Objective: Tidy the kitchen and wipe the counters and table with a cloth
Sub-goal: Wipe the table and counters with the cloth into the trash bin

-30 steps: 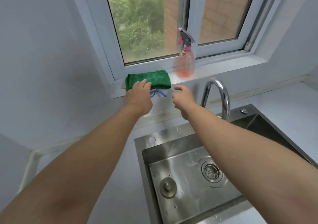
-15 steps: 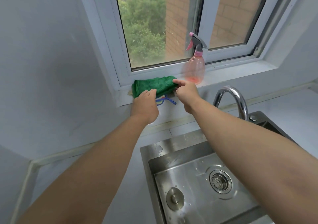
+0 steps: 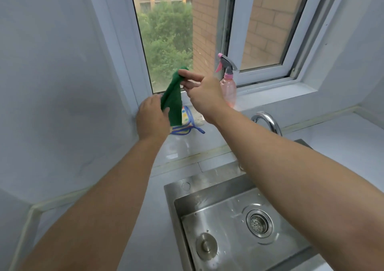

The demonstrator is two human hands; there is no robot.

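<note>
**Getting the cloth ready to wipe**

From my head camera, I look down at my two bare arms. My right hand [image 3: 204,96] pinches the top corner of the soft green cloth [image 3: 173,99] between my thumb and fingers. The cloth hangs down in the air, in front of the window and just above the white window ledge [image 3: 276,96]. My left hand [image 3: 152,119] is closed on the lower part of the cloth, with my thumb on its edge.

I think my job right now is to open the cloth up so it can wipe. To do it well, I should keep a firm pinch up top and pull gently down and out with my left hand.

A small colourful cloth with blue trim [image 3: 186,123] lies on the ledge right under my hands. A pink plastic spray bottle [image 3: 227,87] stands just beside my right hand. I should move slowly so I don't knock it. The shiny metal sink [image 3: 239,220] is below, and it looks wet.
</note>
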